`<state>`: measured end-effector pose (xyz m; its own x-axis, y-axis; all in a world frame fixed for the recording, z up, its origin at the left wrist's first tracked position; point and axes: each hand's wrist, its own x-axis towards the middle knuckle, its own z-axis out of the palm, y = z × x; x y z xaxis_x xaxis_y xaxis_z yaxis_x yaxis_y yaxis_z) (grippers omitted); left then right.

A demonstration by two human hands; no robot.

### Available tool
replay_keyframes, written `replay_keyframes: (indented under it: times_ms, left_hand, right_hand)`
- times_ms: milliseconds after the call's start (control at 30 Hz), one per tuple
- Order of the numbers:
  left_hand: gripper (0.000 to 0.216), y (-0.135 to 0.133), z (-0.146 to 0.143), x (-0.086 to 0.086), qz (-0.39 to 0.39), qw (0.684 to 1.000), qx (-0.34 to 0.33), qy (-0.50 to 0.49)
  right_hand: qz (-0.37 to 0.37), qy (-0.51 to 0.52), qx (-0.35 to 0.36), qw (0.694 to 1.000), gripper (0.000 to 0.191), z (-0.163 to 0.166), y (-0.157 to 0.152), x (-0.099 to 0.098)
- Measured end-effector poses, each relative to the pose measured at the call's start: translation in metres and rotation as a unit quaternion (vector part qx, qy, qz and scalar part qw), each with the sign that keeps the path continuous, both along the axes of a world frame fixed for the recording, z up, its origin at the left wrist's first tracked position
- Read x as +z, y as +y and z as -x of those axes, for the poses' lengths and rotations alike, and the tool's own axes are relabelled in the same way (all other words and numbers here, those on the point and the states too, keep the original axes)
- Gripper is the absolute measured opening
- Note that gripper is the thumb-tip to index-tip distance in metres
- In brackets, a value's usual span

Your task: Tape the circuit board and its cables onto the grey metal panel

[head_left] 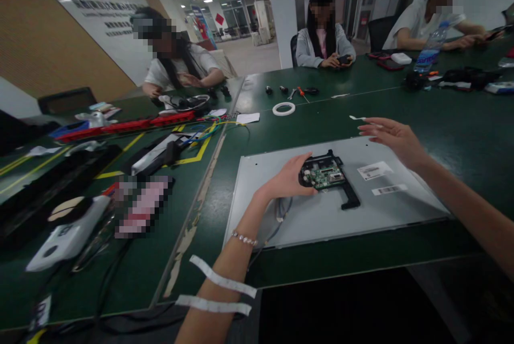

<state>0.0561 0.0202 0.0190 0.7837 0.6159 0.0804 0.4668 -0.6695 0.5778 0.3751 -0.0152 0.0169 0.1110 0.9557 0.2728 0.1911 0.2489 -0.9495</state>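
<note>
Your left hand point(287, 180) is already at the circuit board point(324, 175): its fingers curl loosely against the board's left edge, touching it and part-wrapped round that side, though you cannot tell from here whether they actually pinch it. The board sits in a black bracket point(347, 194) near the middle of the grey panel point(305, 215), which lies flat on the green desk point(441, 113) straight in front of you. The bracket's long arm runs from the board toward you and to the right, so the assembly's long axis is slanted, far-left to near-right. Your right hand point(391, 137) hangs in the air, open with fingers spread and holding nothing, to the right of the board and a little farther away, over the panel's far right corner (just past it a small white strip point(357, 118) lies on the desk). So the left hand is much the nearer one; the right stands well apart from the board, with the two white labels point(381, 178) on the panel lying between it and the bracket's arm. Two strips of white tape point(219, 290) are stuck across your left forearm.
</note>
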Motion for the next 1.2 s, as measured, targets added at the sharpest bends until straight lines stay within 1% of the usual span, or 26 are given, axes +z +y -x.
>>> replay_keyframes:
  times_ms: [100, 167, 233, 300, 467, 600, 633, 700, 800, 900, 967, 1100, 1200]
  left_hand:
    - [0.097, 0.0, -0.001, -0.001, -0.008, 1.0, -0.001, 0.003]
    - [0.096, 0.0, -0.002, -0.002, -0.013, 1.0, -0.002, 0.003]
    - [0.095, -0.001, -0.003, -0.003, -0.017, 1.0, 0.001, 0.003]
    - [0.094, -0.002, -0.005, -0.004, -0.02, 1.0, 0.005, 0.001]
    - [0.094, -0.004, -0.006, -0.005, -0.038, 0.999, 0.005, 0.01]
    - [0.097, -0.009, -0.01, 0.0, -0.079, 0.996, 0.029, 0.042]
    - [0.093, -0.01, -0.013, 0.003, -0.094, 0.994, 0.037, 0.044]
    - [0.077, -0.013, -0.021, 0.009, -0.129, 0.989, 0.048, 0.046]
    - [0.057, -0.014, -0.038, 0.014, -0.173, 0.982, 0.038, 0.062]
    - [0.049, -0.01, -0.052, 0.011, -0.19, 0.978, 0.028, 0.087]
    - [0.046, -0.006, -0.057, 0.005, -0.2, 0.975, 0.042, 0.092]
    - [0.043, -0.001, -0.059, -0.004, -0.212, 0.971, 0.084, 0.064]
    - [0.042, -0.001, -0.057, -0.007, -0.201, 0.975, 0.086, 0.046]
  right_hand:
    - [0.023, 0.096, 0.084, 0.992, 0.035, 0.02, -0.005, 0.01]
    - [0.038, 0.122, 0.115, 0.985, 0.031, 0.032, -0.008, 0.01]
    - [0.054, 0.109, 0.123, 0.985, 0.03, 0.043, -0.01, 0.005]
    - [0.079, 0.07, 0.131, 0.986, 0.032, 0.051, -0.012, -0.003]
    - [0.143, 0.001, 0.168, 0.975, 0.036, 0.055, -0.015, -0.018]
    - [0.153, -0.021, 0.147, 0.977, 0.037, 0.051, -0.015, -0.02]
    - [0.153, -0.024, 0.139, 0.978, 0.038, 0.051, -0.016, -0.021]
    - [0.152, -0.031, 0.126, 0.98, 0.04, 0.051, -0.016, -0.021]
    - [0.15, -0.04, 0.111, 0.982, 0.041, 0.052, -0.017, -0.021]
    - [0.143, -0.053, 0.093, 0.984, 0.04, 0.054, -0.017, -0.023]
    - [0.126, -0.054, 0.085, 0.987, 0.041, 0.055, -0.017, -0.025]
    - [0.089, -0.056, 0.084, 0.991, 0.042, 0.058, -0.016, -0.028]
    - [0.09, -0.083, 0.074, 0.99, 0.04, 0.059, -0.017, -0.029]
